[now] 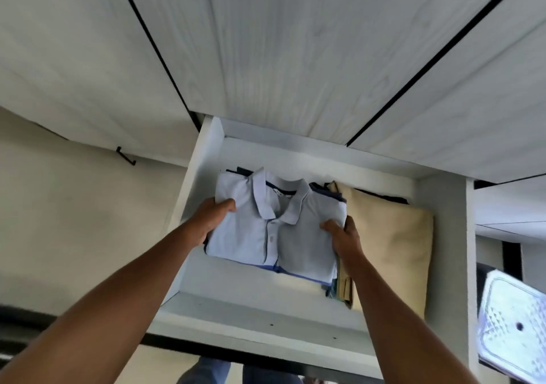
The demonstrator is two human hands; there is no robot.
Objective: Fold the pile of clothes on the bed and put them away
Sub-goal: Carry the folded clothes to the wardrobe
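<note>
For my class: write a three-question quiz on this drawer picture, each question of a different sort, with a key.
1. True or false: the left hand and the right hand both hold the light blue polo shirt.
2. In the drawer, the tan folded garment lies on which side of the polo? A) left B) right C) on top
3. Fill in: the polo's collar lies at the drawer's ___ end (near/far).

Key: 1 true; 2 B; 3 far.

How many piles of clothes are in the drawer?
2. One on the left of the drawer, topped by the blue shirt that the left hand and right hand grip; a tan pile to its right. What lies underneath is mostly hidden.
</note>
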